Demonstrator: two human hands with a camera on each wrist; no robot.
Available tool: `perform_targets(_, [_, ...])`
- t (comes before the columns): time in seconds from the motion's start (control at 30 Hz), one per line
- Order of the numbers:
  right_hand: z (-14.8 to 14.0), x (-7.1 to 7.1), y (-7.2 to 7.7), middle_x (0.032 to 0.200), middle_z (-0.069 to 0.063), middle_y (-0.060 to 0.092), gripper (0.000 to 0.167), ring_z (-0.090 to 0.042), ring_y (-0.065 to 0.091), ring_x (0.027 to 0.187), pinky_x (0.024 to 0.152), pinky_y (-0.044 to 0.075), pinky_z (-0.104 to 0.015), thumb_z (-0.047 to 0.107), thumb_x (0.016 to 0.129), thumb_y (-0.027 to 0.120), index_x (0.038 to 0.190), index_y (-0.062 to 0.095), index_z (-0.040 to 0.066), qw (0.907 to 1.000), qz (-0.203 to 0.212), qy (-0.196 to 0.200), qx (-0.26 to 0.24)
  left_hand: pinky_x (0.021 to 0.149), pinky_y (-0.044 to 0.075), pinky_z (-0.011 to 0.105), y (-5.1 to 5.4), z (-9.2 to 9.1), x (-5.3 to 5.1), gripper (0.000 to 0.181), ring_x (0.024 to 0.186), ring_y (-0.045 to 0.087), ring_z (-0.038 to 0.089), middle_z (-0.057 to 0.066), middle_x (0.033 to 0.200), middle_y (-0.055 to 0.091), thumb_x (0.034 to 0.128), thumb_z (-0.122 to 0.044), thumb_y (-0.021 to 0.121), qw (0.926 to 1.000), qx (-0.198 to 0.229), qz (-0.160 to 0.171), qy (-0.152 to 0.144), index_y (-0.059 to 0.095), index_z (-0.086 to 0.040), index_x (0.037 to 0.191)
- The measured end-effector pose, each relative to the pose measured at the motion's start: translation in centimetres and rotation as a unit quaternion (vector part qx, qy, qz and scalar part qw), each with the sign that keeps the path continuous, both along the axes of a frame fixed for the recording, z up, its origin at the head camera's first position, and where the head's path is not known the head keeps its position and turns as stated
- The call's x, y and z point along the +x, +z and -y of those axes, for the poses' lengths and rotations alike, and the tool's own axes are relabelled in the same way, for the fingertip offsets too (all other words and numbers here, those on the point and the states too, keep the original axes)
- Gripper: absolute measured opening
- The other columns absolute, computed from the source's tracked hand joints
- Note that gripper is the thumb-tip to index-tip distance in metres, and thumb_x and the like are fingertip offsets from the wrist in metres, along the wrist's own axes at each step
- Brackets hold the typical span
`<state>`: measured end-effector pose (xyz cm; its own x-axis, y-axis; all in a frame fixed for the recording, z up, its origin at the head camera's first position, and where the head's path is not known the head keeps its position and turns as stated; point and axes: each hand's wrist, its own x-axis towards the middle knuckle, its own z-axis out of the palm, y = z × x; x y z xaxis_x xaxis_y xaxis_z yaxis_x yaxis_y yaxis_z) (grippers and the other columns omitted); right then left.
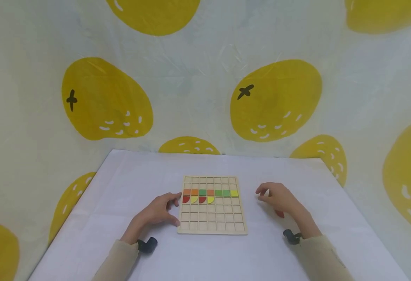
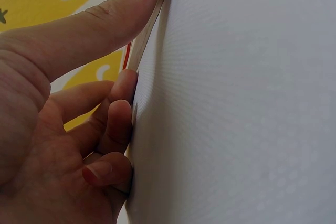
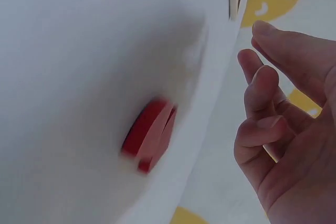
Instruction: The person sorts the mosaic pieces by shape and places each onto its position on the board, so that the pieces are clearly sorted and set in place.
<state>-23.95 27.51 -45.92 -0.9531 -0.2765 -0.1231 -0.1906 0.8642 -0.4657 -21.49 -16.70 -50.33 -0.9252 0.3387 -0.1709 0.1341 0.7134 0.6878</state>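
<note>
A square wooden grid board (image 1: 214, 227) lies on the table. My left hand (image 1: 158, 210) rests at its left edge, thumb near the lower corner, fingers farther up; in the left wrist view the thumb and fingertips touch the board's edge (image 2: 144, 43). One row holds orange, green and yellow squares (image 1: 218, 193). Below it, at the left, sit red and yellow quarter-circle pieces (image 1: 202, 199). To the right of the board, my right hand (image 1: 280, 199) hovers above the table with loosely bent fingers and nothing visible between them. Red pieces (image 3: 149, 135) lie beneath it, blurred and partly hidden in the head view.
A white cloth covers the table (image 1: 139, 168), whose far edge meets a hanging sheet (image 1: 191, 97) printed with yellow fruit. Dark wrist cameras (image 1: 148, 245) sit below both hands, close to the tabletop.
</note>
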Motion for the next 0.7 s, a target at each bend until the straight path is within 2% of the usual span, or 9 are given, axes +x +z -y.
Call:
perform_targets(0.1, [-1.7,0.4,0.0,0.098,-0.001,0.069,0.017,-0.014,0.058,0.067,0.066,0.049,-0.03,0.017,0.095,0.072,0.11,0.074,0.013,0.9998,0.005,-0.013,-0.015,0.078,0.04,0.028,0.0,0.0,0.0,0.105,0.095,0.048,0.014,-0.008,0.103,0.057,0.0615,-0.029,0.1,1.0,-0.002,-0.002,0.001,0.051,-0.012,0.153])
perform_targets(0.2, [-3.2,0.8,0.1,0.098,-0.003,0.069,0.017,-0.015,0.058,0.066,0.064,0.049,-0.031,0.018,0.095,0.071,0.111,0.073,0.011,0.9994,0.013,-0.024,-0.023,0.077,0.04,0.028,0.0,0.0,0.0,0.105,0.095,0.048,0.014,-0.008,0.103,0.057,0.0614,-0.029,0.1,1.0,-0.002,-0.001,0.001,0.051,-0.012,0.153])
perform_targets(0.4, [-5.3,1.5,0.2,0.098,-0.003,0.069,0.018,-0.019,0.057,0.082,0.07,0.049,-0.031,0.023,0.095,0.073,0.11,0.074,0.013,0.9977,0.043,-0.052,-0.003,0.077,0.04,0.027,0.1,0.0,0.0,0.106,0.095,0.048,0.014,-0.008,0.103,0.058,0.0606,-0.029,0.1,1.0,0.0,0.003,0.006,0.051,-0.012,0.153])
perform_targets(0.57, [-6.3,2.1,0.1,0.097,-0.001,0.07,0.017,-0.019,0.057,0.088,0.074,0.049,-0.032,0.023,0.093,0.076,0.107,0.074,0.015,0.9979,0.045,-0.043,0.02,0.078,0.041,0.028,0.2,-0.1,0.1,0.105,0.095,0.048,0.014,-0.009,0.103,0.058,0.061,-0.029,0.1,0.9999,-0.007,0.002,0.008,0.051,-0.012,0.153])
perform_targets(0.7, [-6.6,2.7,0.1,0.097,0.0,0.069,0.016,-0.019,0.057,0.09,0.075,0.049,-0.032,0.023,0.093,0.076,0.106,0.074,0.015,0.9978,0.052,-0.038,0.017,0.078,0.04,0.028,0.2,-0.1,0.1,0.105,0.095,0.048,0.014,-0.009,0.103,0.058,0.061,-0.028,0.1,0.9999,-0.005,0.001,0.01,0.051,-0.012,0.153])
